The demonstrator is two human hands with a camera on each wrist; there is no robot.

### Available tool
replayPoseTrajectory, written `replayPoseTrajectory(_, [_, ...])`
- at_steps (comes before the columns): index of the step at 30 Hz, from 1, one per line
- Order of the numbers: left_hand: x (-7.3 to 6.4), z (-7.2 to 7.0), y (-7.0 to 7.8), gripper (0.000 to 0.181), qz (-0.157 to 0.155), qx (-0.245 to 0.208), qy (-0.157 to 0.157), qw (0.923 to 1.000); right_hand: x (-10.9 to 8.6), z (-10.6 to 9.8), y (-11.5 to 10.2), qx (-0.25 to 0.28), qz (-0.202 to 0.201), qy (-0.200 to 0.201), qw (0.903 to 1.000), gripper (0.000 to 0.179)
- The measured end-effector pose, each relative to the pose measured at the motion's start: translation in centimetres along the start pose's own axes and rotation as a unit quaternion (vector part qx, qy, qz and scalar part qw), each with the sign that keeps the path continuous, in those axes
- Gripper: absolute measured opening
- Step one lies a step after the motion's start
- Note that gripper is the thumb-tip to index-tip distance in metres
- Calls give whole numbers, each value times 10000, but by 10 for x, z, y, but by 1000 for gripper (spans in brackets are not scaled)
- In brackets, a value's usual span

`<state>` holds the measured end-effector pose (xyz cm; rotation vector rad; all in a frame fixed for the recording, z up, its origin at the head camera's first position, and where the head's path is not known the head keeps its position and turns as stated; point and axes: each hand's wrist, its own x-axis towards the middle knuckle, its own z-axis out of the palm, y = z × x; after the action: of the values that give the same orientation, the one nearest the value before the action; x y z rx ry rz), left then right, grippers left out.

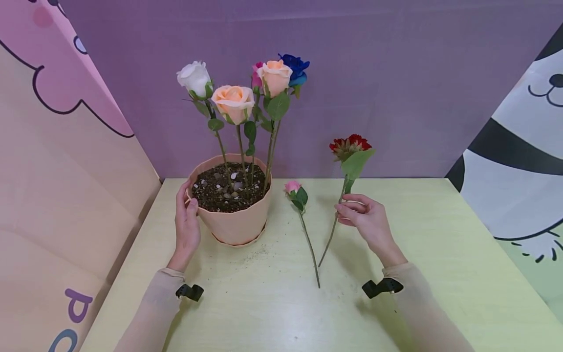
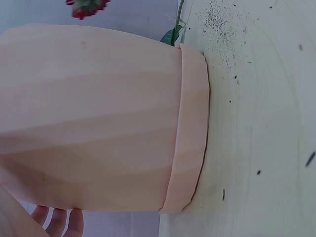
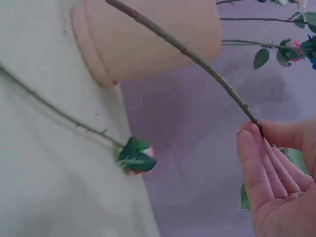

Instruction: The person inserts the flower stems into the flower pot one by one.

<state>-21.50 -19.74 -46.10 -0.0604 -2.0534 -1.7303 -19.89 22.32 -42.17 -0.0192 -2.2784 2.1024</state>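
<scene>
In the head view, my left hand (image 1: 187, 226) rests against the left side of a pale pink flowerpot (image 1: 233, 227), its fingers and thumb touching the outer wall. Dark soil with pebbles (image 1: 211, 194) fills the pot. A white rose (image 1: 194, 78), two peach roses (image 1: 233, 103), a blue rose (image 1: 295, 69) and a partly hidden deep pink flower (image 1: 257, 74) stand in it. Right of the pot, my right hand (image 1: 366, 217) pinches the stem of a red flower (image 1: 351, 145), bloom up. The right wrist view shows the bare stem (image 3: 197, 58) slanting from the fingertips.
A pink rose (image 1: 292, 187) with a thin stem lies on the pale table (image 1: 272, 313), between the pot and my right hand. Soil crumbs (image 1: 255, 255) are scattered before the pot. A purple backdrop (image 1: 409, 88) stands behind, with printed cloth panels (image 1: 521, 195) at the sides.
</scene>
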Motion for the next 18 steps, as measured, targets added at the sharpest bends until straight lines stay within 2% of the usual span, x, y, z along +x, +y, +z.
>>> replayPoseTrajectory(7, [1, -1, 1, 55, 54, -60, 23, 10000, 9, 16, -27, 407, -616, 248, 9970, 40])
replayPoseTrajectory(11, [1, -1, 1, 55, 19, -83, 19, 10000, 13, 27, -38, 717, -950, 317, 9924, 32])
replayPoseTrajectory(18, [0, -1, 1, 55, -54, -101, -35, 9999, 14, 48, -54, 1224, -1370, 377, 9823, 29])
